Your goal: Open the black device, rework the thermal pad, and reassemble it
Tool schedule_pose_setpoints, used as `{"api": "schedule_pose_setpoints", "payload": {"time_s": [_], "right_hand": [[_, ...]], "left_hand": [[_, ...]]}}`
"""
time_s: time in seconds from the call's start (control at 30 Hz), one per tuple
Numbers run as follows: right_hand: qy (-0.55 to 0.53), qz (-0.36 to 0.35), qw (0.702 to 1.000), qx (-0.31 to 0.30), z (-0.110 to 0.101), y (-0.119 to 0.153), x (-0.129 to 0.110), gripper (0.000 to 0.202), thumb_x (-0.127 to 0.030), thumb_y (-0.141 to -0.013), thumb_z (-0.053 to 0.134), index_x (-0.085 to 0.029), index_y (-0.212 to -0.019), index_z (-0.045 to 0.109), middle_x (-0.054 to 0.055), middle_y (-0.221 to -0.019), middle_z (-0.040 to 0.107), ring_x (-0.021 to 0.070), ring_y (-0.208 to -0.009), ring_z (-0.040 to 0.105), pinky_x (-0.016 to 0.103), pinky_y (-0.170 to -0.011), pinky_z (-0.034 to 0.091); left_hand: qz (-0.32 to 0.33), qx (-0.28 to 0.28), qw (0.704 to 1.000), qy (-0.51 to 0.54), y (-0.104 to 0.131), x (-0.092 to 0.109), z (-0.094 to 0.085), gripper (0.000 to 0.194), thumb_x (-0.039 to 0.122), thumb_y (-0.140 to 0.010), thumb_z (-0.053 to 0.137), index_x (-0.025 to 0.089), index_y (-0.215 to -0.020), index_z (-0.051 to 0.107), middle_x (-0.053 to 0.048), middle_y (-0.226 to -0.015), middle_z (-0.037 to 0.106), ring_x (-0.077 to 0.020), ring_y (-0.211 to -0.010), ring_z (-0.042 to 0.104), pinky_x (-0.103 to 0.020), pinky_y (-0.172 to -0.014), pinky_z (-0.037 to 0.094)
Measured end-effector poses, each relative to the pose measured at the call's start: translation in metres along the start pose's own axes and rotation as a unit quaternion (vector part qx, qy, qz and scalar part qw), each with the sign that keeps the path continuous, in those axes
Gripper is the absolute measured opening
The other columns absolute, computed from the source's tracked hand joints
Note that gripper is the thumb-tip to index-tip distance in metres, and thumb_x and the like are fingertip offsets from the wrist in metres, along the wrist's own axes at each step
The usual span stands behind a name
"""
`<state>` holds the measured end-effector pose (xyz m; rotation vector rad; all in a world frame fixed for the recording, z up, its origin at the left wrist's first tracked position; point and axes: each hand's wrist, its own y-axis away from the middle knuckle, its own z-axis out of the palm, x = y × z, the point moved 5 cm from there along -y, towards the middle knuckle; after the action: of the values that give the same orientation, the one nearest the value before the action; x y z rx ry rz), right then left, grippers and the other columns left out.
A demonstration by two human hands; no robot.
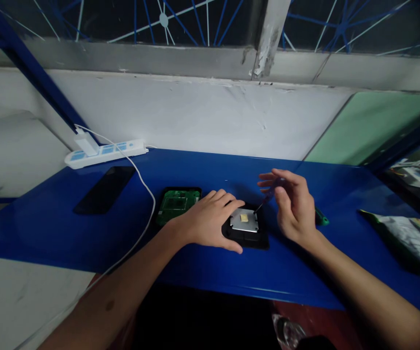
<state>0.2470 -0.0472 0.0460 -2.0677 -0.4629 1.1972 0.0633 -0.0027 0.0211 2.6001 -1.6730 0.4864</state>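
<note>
A black plastic case (250, 239) lies on the blue table, with a silver metal plate (238, 224) inside it. A small cream-coloured square pad (244, 218) sits on the plate's middle. My left hand (210, 218) grips the case from its left side, thumb at the near edge and fingers at the far edge. In my right hand (293, 206) is a screwdriver (268, 198) with a purplish, see-through handle. Its shaft slants down to the plate's upper right corner. Left of the case, a green circuit board (177, 204) rests in a black shell, partly behind my left hand.
A dark phone-like slab (104, 189) and a white power strip (108, 151) with a charger lie on the left. A white cable (148, 189) crosses the table. Right of my right hand are a green object (321, 218) and a shiny packet (407, 238).
</note>
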Motion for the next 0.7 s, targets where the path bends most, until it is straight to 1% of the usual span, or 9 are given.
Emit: {"api": "schedule_pose_setpoints", "payload": {"time_s": [0.23, 0.4, 0.5, 0.63, 0.7], "right_hand": [[0.033, -0.008, 0.999, 0.006, -0.0031, -0.0032, 0.004, 0.038, -0.026, -0.096, 0.06, -0.031, -0.133, 0.055, 0.006, -0.112, 0.058, 0.0193, -0.09, 0.066, 0.041, -0.073, 0.061], [0.069, -0.049, 0.996, 0.014, -0.0045, -0.0061, -0.0004, 0.039, -0.024, -0.093, 0.068, -0.035, -0.13, 0.061, 0.003, -0.097, 0.056, 0.0176, -0.081, 0.059, 0.039, -0.069, 0.06], [0.067, -0.049, 0.996, 0.019, -0.004, -0.006, -0.0043, 0.04, -0.021, -0.095, 0.064, -0.034, -0.132, 0.06, 0.002, -0.094, 0.058, 0.0171, -0.08, 0.062, 0.039, -0.071, 0.06], [0.032, -0.017, 0.999, 0.014, -0.0026, -0.0039, -0.0033, 0.036, -0.022, -0.102, 0.049, -0.031, -0.136, 0.054, 0.005, -0.106, 0.068, 0.0174, -0.085, 0.07, 0.04, -0.076, 0.061], [0.017, -0.013, 1.0, 0.006, -0.0021, -0.0034, -0.0013, 0.032, -0.024, -0.102, 0.048, -0.029, -0.133, 0.055, 0.006, -0.11, 0.068, 0.0185, -0.088, 0.071, 0.04, -0.075, 0.061]], "left_hand": [[0.0, -0.006, 1.0, 0.002, -0.0005, 0.0009, -0.0011, 0.1, 0.079, -0.068, 0.074, 0.017, -0.142, 0.049, -0.013, -0.132, 0.059, -0.0331, -0.12, 0.051, -0.044, -0.104, 0.038], [-0.001, -0.008, 1.0, 0.008, 0.0001, 0.0002, -0.0009, 0.101, 0.079, -0.068, 0.073, 0.019, -0.145, 0.046, -0.012, -0.135, 0.058, -0.033, -0.122, 0.05, -0.044, -0.105, 0.038], [0.002, -0.005, 1.0, 0.012, 0.0005, -0.0003, -0.0005, 0.102, 0.08, -0.068, 0.073, 0.018, -0.145, 0.047, -0.012, -0.135, 0.058, -0.0331, -0.122, 0.05, -0.044, -0.105, 0.038], [0.001, -0.004, 1.0, 0.01, 0.0002, -0.0001, -0.0005, 0.099, 0.079, -0.068, 0.073, 0.019, -0.144, 0.048, -0.012, -0.133, 0.058, -0.0333, -0.121, 0.05, -0.045, -0.104, 0.038], [0.0, -0.004, 1.0, 0.01, -0.0001, 0.0002, -0.0007, 0.099, 0.078, -0.068, 0.074, 0.019, -0.143, 0.048, -0.012, -0.132, 0.059, -0.0333, -0.121, 0.051, -0.045, -0.104, 0.038]]}}
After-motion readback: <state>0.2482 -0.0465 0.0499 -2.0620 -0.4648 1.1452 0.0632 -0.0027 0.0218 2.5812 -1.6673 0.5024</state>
